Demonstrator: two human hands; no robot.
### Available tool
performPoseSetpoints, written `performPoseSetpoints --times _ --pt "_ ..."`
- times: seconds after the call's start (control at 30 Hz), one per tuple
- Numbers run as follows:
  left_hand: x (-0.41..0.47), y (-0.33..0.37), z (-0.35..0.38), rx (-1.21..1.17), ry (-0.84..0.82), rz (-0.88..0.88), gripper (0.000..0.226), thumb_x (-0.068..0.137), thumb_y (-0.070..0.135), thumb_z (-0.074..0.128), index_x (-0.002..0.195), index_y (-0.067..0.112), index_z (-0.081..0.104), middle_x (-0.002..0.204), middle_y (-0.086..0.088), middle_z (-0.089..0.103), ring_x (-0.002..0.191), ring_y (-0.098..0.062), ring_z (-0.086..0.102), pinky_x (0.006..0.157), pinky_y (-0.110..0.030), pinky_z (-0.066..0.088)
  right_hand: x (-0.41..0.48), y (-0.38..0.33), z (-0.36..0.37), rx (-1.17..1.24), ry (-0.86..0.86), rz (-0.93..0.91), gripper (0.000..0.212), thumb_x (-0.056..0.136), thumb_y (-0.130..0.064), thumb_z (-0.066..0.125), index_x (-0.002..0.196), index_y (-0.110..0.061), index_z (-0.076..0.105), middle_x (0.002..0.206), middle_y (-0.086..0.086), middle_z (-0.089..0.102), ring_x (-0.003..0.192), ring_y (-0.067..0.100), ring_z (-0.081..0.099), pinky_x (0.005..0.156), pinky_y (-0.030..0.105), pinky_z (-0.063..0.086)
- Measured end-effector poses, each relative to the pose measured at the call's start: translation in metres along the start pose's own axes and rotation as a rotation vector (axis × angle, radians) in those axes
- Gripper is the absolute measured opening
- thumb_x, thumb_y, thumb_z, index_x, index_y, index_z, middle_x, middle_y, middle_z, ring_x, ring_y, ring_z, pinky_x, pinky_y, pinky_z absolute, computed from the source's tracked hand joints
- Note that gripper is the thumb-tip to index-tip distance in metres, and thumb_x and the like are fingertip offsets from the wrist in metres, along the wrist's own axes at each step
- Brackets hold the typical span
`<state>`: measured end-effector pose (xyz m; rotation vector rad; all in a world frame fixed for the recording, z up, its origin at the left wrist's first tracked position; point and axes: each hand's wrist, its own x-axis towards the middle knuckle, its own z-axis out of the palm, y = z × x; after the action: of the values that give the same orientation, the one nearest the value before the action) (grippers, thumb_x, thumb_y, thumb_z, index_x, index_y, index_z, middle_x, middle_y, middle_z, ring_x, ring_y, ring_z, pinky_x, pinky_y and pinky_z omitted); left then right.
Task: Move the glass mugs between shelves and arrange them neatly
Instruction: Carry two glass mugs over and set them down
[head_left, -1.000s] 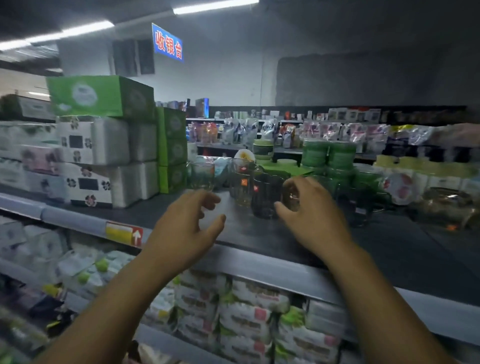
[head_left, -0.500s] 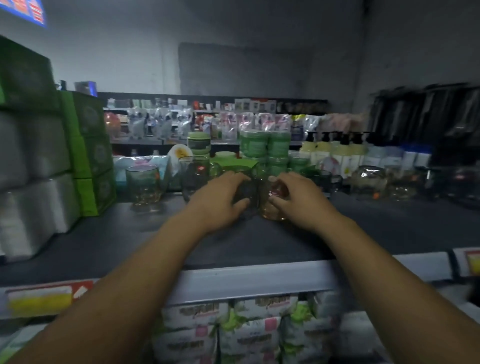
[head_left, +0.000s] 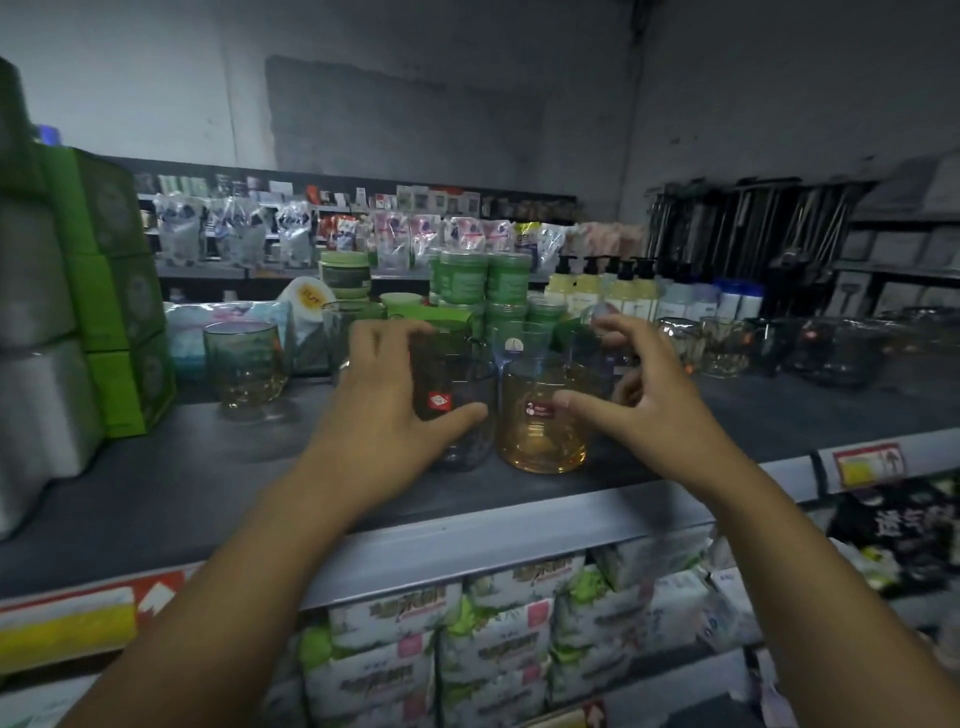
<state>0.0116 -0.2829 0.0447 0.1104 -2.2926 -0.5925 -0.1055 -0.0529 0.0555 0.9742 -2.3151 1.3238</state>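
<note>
The dark grey shelf top (head_left: 218, 483) runs under both grips, and both mugs in hand stand on it near its front edge. Far left of the left grip stand white wrapped paper packs (head_left: 36, 395). Stacked green boxes (head_left: 119, 291) stand between those packs and the grip. Below the grips, on the next shelf down, lie rows of printed tissue packs (head_left: 498, 639).

The left hand (head_left: 384, 410) grips a smoky grey glass mug (head_left: 452, 374). Its fingers hook over the far rim and its thumb lies across the near wall. The right hand (head_left: 660, 415) curves in a wide arc round an amber glass mug (head_left: 540, 441). Its thumb lies on the near wall and its forefinger is raised above the rim. I cannot tell whether the lower fingers touch the far side. The two mugs stand upright just beside each other, between the two hands.

Well left of the left grip stands a green-tinted glass tumbler (head_left: 244, 364). Just beyond the gap between the grips stands a clear glass (head_left: 514, 343). Further beyond it are stacked green-lidded jars (head_left: 483, 280). Beyond the right grip is a row of pump bottles (head_left: 597, 291). More glass mugs (head_left: 722, 348), blurred, stand to the right of the right grip.

A red and yellow price tag (head_left: 867, 462) sits on the shelf edge right of the right grip. A red sticker (head_left: 440, 401) on the smoky mug sits just above the left thumb.
</note>
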Motion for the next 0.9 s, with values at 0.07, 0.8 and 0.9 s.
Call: performPoseSetpoints --times 0.07,0.8,0.9 --pt "-0.001 -0.008 0.006 -0.151 -0.105 -0.117 0.103 0.065 0.066 0.081 0.146 0.031 0.027 0.143 0.003 0.043 0.123 -0.015 0.056 0.111 -0.040 0.045 0.001 0.008 0.001 0.059 -0.134 0.127 0.105 0.062 -0.069 0.080 0.151 -0.045 0.029 0.151 -0.012 0.038 0.100 0.020 0.062 0.089 0.035 0.053" --pt "-0.006 -0.009 0.015 -0.270 -0.139 -0.347 0.086 0.056 0.062 0.086 0.123 0.027 0.045 0.107 0.021 0.064 0.095 0.006 0.062 0.074 -0.016 0.046 0.004 0.042 0.013 0.429 -0.199 0.165 0.036 0.096 -0.024 0.066 0.080 0.007 0.057 0.063 0.008 0.057 0.046 0.004 0.041 0.049 0.010 0.034" --pt "-0.007 -0.007 0.014 -0.233 -0.105 -0.304 0.088 0.051 0.066 0.084 0.122 0.032 0.046 0.101 0.028 0.059 0.091 0.011 0.058 0.071 -0.011 0.042 0.008 0.039 0.012 0.454 -0.182 0.222 0.041 0.098 -0.035 0.063 0.077 0.000 0.058 0.063 0.005 0.052 0.050 0.011 0.034 0.047 0.020 0.026"
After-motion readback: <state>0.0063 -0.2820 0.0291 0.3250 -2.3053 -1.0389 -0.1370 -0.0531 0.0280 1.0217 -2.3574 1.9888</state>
